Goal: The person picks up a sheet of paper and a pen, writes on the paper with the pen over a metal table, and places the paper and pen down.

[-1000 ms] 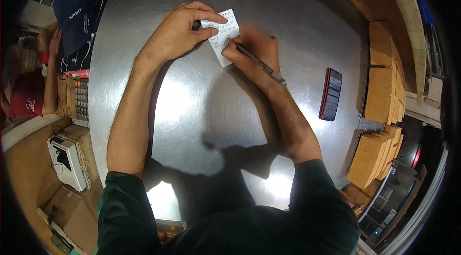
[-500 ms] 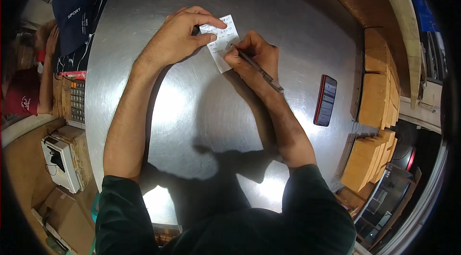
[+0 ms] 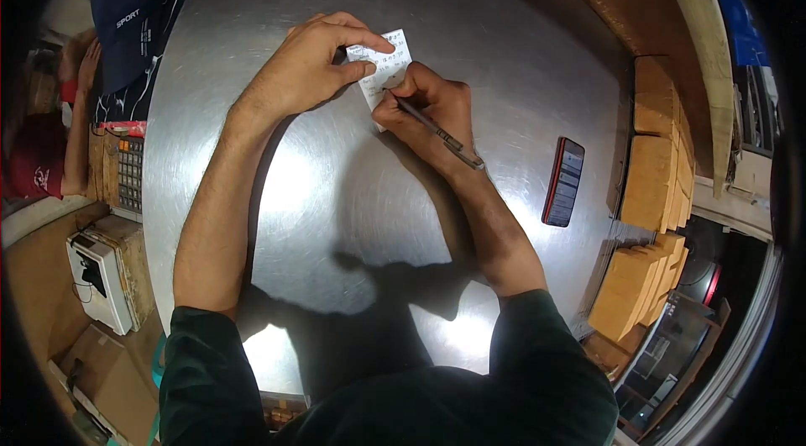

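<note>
A small white paper (image 3: 389, 70) with handwriting lies on the metal table (image 3: 336, 194). My left hand (image 3: 323, 64) rests at its upper left, index finger and thumb spread apart and touching the sheet. In my right hand (image 3: 432, 114) is a dark pen (image 3: 442, 135), pinched near its tip, which points at the lower part of the paper. My right fingers cover some of the writing and the paper's lower right side.
A phone (image 3: 563, 181) with its screen lit lies on the right. Yellow blocks (image 3: 646, 181) are stacked along the right edge. At the left are a dark cap (image 3: 126, 22), a calculator (image 3: 130, 173), a white device (image 3: 102, 282) and another person's arm (image 3: 80, 131).
My right hand with the pen has moved left and lower over the paper. Its fingers, blurred at first, are now curled in. The phone and blocks sit slightly further left and lower in view.
</note>
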Action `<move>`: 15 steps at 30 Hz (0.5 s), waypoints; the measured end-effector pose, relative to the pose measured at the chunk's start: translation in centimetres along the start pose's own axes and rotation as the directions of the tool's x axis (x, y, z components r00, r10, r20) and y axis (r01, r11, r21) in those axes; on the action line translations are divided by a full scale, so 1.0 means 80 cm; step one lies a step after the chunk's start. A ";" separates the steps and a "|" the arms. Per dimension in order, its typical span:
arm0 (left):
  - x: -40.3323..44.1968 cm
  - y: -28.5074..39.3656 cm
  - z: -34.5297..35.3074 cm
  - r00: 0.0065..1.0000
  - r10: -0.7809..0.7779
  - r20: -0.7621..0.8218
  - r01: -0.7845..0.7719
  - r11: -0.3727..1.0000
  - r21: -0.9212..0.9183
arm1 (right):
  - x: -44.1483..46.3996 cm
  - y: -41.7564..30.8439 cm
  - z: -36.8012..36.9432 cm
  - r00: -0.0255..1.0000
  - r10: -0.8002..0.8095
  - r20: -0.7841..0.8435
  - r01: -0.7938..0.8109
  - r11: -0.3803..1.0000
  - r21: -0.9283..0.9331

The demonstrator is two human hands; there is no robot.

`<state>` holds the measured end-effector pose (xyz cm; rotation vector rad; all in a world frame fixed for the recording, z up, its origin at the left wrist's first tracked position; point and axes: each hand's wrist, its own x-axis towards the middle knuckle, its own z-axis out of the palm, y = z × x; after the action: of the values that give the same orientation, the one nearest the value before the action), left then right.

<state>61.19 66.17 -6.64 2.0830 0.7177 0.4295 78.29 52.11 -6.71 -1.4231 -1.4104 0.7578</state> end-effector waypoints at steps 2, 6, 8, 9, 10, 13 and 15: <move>-0.001 0.004 -0.002 0.998 -0.050 0.030 0.050 0.998 -0.029 | -0.001 0.000 -0.001 0.998 -0.056 0.017 0.055 0.996 0.067; -0.005 -0.004 -0.010 0.995 0.074 0.067 -0.069 0.995 -0.066 | -0.001 0.005 0.001 0.999 -0.048 0.004 0.048 0.998 0.038; -0.005 -0.008 -0.013 0.990 0.118 0.078 -0.112 0.990 -0.080 | -0.001 0.006 0.000 0.999 -0.047 -0.002 0.047 0.999 0.026; -0.005 -0.013 -0.012 0.987 0.141 0.079 -0.135 0.988 -0.069 | -0.002 0.007 0.001 0.999 -0.046 -0.007 0.046 0.999 0.006; -0.004 -0.017 -0.012 0.983 0.163 0.082 -0.158 0.986 -0.059 | -0.002 0.007 0.001 0.999 -0.044 -0.011 0.044 0.999 -0.013; -0.002 -0.019 -0.010 0.974 0.207 0.089 -0.204 0.978 -0.038 | -0.003 0.010 0.002 0.999 -0.039 -0.023 0.038 0.998 -0.051; -0.004 -0.009 -0.013 0.991 0.107 0.084 -0.101 0.992 -0.081 | -0.003 0.016 0.005 0.997 -0.063 -0.040 0.059 0.995 -0.079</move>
<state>60.11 66.95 -6.68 2.0598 0.5347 0.4142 78.37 52.11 -8.03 -1.4406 -1.4580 0.6365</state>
